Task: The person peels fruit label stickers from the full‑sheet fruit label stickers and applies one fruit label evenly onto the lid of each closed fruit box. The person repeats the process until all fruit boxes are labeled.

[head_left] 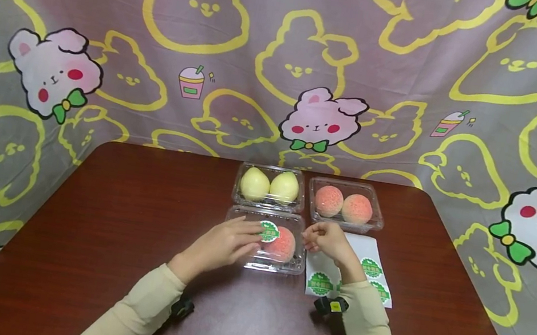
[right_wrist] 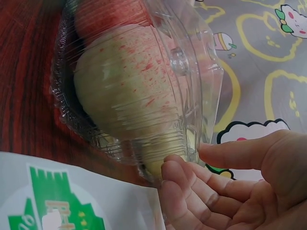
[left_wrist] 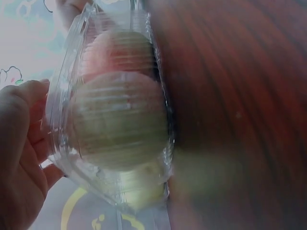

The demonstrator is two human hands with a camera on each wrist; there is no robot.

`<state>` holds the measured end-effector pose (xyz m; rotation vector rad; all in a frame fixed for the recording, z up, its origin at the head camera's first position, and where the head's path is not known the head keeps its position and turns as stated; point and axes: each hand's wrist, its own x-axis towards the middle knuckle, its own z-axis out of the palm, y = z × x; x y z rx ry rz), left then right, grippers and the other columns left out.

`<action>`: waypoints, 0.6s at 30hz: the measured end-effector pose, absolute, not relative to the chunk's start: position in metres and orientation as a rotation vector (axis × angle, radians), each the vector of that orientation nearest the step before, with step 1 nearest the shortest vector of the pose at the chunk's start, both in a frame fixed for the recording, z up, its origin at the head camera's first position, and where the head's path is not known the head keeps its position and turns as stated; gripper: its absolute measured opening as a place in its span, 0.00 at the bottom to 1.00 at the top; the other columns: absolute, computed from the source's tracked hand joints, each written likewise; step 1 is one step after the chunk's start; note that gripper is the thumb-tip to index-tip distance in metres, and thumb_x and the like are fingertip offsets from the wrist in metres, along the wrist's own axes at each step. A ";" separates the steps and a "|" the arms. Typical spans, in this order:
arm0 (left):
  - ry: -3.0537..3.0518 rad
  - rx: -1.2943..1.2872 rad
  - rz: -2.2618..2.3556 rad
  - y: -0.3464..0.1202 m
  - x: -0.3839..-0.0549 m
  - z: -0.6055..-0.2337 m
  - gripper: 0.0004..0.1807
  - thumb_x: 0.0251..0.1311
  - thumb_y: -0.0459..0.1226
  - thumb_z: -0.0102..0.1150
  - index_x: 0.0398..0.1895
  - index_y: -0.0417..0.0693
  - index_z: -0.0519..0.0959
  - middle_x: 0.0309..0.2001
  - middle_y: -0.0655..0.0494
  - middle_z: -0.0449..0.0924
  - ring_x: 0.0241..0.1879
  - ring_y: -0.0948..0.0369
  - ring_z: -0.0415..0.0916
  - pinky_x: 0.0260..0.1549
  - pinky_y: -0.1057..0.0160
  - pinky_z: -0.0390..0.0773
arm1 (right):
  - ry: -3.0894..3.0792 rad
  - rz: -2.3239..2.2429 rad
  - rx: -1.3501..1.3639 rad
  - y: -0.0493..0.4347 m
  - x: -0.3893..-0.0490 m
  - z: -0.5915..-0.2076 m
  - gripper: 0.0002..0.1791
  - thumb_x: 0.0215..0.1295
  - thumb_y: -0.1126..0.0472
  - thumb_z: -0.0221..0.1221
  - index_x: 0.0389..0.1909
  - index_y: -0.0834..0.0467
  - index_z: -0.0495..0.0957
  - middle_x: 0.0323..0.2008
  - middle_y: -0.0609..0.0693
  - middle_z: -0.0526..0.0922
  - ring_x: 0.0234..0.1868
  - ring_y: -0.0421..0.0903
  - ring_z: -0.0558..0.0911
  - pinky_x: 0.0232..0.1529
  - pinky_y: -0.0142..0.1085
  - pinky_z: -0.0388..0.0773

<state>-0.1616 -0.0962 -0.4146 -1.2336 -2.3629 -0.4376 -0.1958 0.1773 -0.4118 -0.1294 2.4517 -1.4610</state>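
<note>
A clear plastic box holding pink-and-cream peaches stands on the table, its lid down. On top of the lid sits a round green-and-white sticker. My left hand lies over the lid's left part, its extended fingers touching the sticker's edge and covering one peach. By the box's right side is my right hand, fingers loosely bent with nothing between them. In the right wrist view its fingertips are close to the box corner; whether they touch it I cannot tell.
Under and beside the right forearm lies a white sheet of several green stickers. Behind stand a clear box of two pale yellow fruits and another of two peaches. A patterned curtain hangs past the brown table.
</note>
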 end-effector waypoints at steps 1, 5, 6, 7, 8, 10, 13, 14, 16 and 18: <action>-2.358 -1.222 -0.436 -0.097 -0.162 -0.415 0.14 0.59 0.40 0.62 0.47 0.44 0.84 0.52 0.51 0.85 0.56 0.56 0.80 0.62 0.50 0.73 | 2.448 -1.463 -0.122 0.177 -0.196 -0.412 0.10 0.67 0.68 0.55 0.37 0.75 0.78 0.27 0.60 0.85 0.24 0.40 0.82 0.29 0.34 0.82; -2.340 -1.179 -0.454 -0.101 -0.164 -0.417 0.13 0.57 0.38 0.64 0.45 0.45 0.85 0.51 0.51 0.85 0.54 0.56 0.81 0.61 0.50 0.75 | 2.444 -1.462 -0.119 0.179 -0.196 -0.412 0.10 0.67 0.68 0.55 0.37 0.74 0.78 0.25 0.57 0.85 0.23 0.40 0.82 0.28 0.34 0.82; -2.335 -1.174 -0.459 -0.102 -0.165 -0.417 0.13 0.57 0.38 0.64 0.44 0.45 0.85 0.50 0.51 0.86 0.54 0.56 0.82 0.60 0.50 0.75 | 2.441 -1.463 -0.108 0.179 -0.196 -0.411 0.10 0.67 0.68 0.55 0.37 0.74 0.78 0.25 0.56 0.85 0.23 0.40 0.82 0.28 0.33 0.81; -2.330 -1.171 -0.474 -0.103 -0.165 -0.417 0.12 0.57 0.37 0.64 0.44 0.45 0.86 0.50 0.51 0.86 0.54 0.56 0.82 0.60 0.50 0.75 | 2.440 -1.463 -0.108 0.179 -0.196 -0.411 0.10 0.66 0.68 0.55 0.37 0.74 0.78 0.25 0.55 0.85 0.23 0.40 0.81 0.28 0.33 0.81; -2.324 -1.172 -0.489 -0.103 -0.166 -0.416 0.12 0.57 0.37 0.64 0.43 0.45 0.86 0.49 0.51 0.86 0.53 0.56 0.82 0.60 0.50 0.75 | 2.440 -1.461 -0.115 0.179 -0.197 -0.411 0.10 0.66 0.68 0.55 0.37 0.74 0.78 0.24 0.55 0.85 0.23 0.39 0.81 0.28 0.32 0.81; -2.315 -1.171 -0.516 -0.103 -0.167 -0.416 0.10 0.57 0.36 0.63 0.42 0.45 0.86 0.48 0.51 0.86 0.52 0.56 0.82 0.58 0.52 0.77 | 2.436 -1.464 -0.121 0.179 -0.197 -0.412 0.10 0.66 0.68 0.56 0.37 0.74 0.78 0.24 0.54 0.85 0.22 0.39 0.80 0.27 0.31 0.80; -2.306 -1.140 -0.566 -0.102 -0.168 -0.415 0.08 0.57 0.35 0.63 0.40 0.45 0.86 0.44 0.53 0.86 0.48 0.57 0.82 0.55 0.58 0.79 | 2.422 -1.473 -0.128 0.180 -0.197 -0.412 0.11 0.66 0.68 0.56 0.38 0.75 0.77 0.24 0.53 0.84 0.22 0.37 0.79 0.27 0.30 0.79; -2.307 -1.118 -0.588 -0.102 -0.168 -0.415 0.08 0.57 0.34 0.64 0.39 0.45 0.86 0.43 0.54 0.86 0.47 0.58 0.82 0.53 0.60 0.79 | 2.419 -1.475 -0.135 0.180 -0.197 -0.412 0.11 0.65 0.68 0.56 0.38 0.75 0.77 0.24 0.53 0.84 0.22 0.37 0.79 0.27 0.30 0.79; -2.311 -1.058 -0.639 -0.102 -0.169 -0.414 0.07 0.56 0.34 0.64 0.38 0.45 0.86 0.41 0.55 0.86 0.45 0.59 0.82 0.50 0.62 0.80 | 2.405 -1.488 -0.128 0.180 -0.197 -0.412 0.11 0.65 0.68 0.56 0.38 0.76 0.77 0.23 0.51 0.84 0.22 0.37 0.78 0.27 0.29 0.79; -2.320 -0.981 -0.698 -0.102 -0.169 -0.413 0.06 0.55 0.33 0.66 0.37 0.45 0.86 0.39 0.54 0.86 0.43 0.59 0.82 0.48 0.62 0.81 | 2.398 -1.490 -0.137 0.181 -0.197 -0.411 0.11 0.65 0.69 0.57 0.38 0.76 0.77 0.23 0.51 0.83 0.22 0.37 0.78 0.26 0.29 0.79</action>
